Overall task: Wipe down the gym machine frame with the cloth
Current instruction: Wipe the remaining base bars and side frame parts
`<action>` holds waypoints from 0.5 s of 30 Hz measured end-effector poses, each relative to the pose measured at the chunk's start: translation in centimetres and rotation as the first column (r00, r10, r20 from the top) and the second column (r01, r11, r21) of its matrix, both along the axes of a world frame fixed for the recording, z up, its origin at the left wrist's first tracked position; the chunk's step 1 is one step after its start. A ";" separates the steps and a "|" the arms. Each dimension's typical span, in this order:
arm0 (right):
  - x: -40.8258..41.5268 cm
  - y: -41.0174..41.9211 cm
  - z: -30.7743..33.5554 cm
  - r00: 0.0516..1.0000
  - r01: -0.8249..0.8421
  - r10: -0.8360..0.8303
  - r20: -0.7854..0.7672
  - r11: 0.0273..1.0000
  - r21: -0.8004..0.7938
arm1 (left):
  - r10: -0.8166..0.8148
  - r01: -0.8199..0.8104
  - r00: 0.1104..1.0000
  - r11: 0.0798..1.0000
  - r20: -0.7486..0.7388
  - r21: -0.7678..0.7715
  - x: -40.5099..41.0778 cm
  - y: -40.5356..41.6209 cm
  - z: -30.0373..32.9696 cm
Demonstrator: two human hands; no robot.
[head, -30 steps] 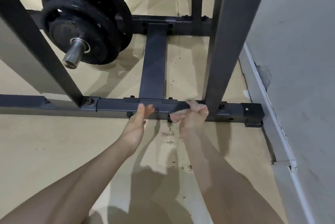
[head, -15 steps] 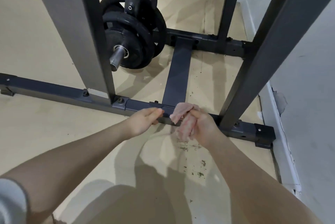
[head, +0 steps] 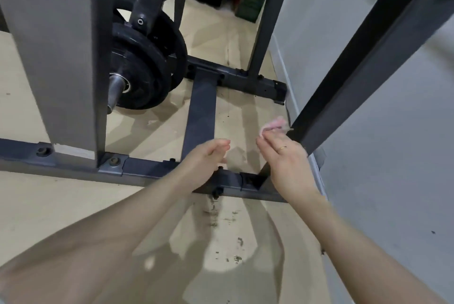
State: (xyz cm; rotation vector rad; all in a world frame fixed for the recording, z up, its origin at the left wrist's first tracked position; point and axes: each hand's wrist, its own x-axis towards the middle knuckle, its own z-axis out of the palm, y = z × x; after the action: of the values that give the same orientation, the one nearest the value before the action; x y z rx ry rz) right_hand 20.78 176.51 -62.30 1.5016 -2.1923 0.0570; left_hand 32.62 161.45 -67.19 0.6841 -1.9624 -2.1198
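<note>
Pinching a crumpled pink cloth (head: 275,123) in its fingertips, the right hand (head: 286,156) holds it against the near edge of a slanted dark square-tube post (head: 363,58) at three o'clock; a thin gold ring sits on one finger. At six o'clock from it, the left hand (head: 208,156) hangs loosely curled, holding nothing, above the matte steel frame's bolted base rail (head: 147,171). A flat crossbar (head: 201,109) runs toward twelve o'clock. Round black weight plates (head: 147,70) on a steel sleeve stand at ten o'clock, partly hidden by a broad grey upright (head: 56,58). Scuffed beige floor (head: 49,205) lies below; a pale wall (head: 393,180) closes off the right.
</note>
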 end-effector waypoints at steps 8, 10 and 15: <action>-0.7 1.0 0.2 0.750 0.434 0.252 -0.611 0.510 0.743 | -0.005 0.009 0.996 0.999 -0.087 0.050 -0.7 -0.7 0.8; -1.1 0.2 3.6 0.664 0.502 0.205 -0.719 0.591 0.632 | 0.009 -0.001 0.992 0.998 -0.127 0.063 -0.4 -1.0 2.2; -1.1 1.1 8.8 0.602 0.533 0.021 -0.798 0.733 0.422 | 0.042 -0.026 0.977 0.996 -0.209 0.080 -0.5 -1.3 5.8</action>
State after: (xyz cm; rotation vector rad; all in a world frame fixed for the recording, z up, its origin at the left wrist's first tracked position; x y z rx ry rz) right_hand 19.70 177.60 -53.46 1.0869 -1.6971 -1.3288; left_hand 32.12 160.19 -61.36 0.4780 -1.7555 -2.1579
